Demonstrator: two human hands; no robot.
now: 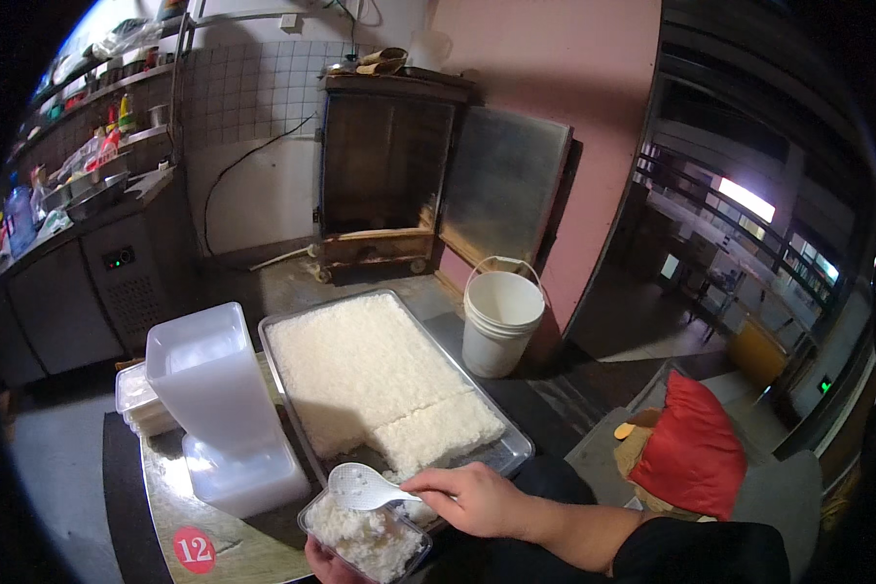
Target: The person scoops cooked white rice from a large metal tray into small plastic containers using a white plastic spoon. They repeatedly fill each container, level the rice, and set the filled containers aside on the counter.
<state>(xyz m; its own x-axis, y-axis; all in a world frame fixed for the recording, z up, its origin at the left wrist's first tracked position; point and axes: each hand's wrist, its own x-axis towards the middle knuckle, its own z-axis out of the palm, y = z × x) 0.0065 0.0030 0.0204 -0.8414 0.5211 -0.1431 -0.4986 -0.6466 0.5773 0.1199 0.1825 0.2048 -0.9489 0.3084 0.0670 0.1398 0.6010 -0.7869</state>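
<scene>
My right hand (474,498) grips a white plastic rice paddle (358,488), its blade dotted with a few grains. The paddle hovers over a clear plastic container (425,549) heaped with cooked white rice (379,536). Underneath, at the lower edge of the view, my left hand (330,563) holds that container by its side; most of the hand is hidden. Just beyond lies a large metal tray (517,444) with a thick slab of white rice (365,365). A cut line crosses the slab, and part of its near edge is gone, baring the tray.
Stacked translucent containers (212,398) and a pile of lids (144,401) stand left on the table (162,474). A white bucket (502,328) sits behind the tray. Farther back, a metal cabinet (387,160) has its door open. At right lies a red cushion-like item (697,452).
</scene>
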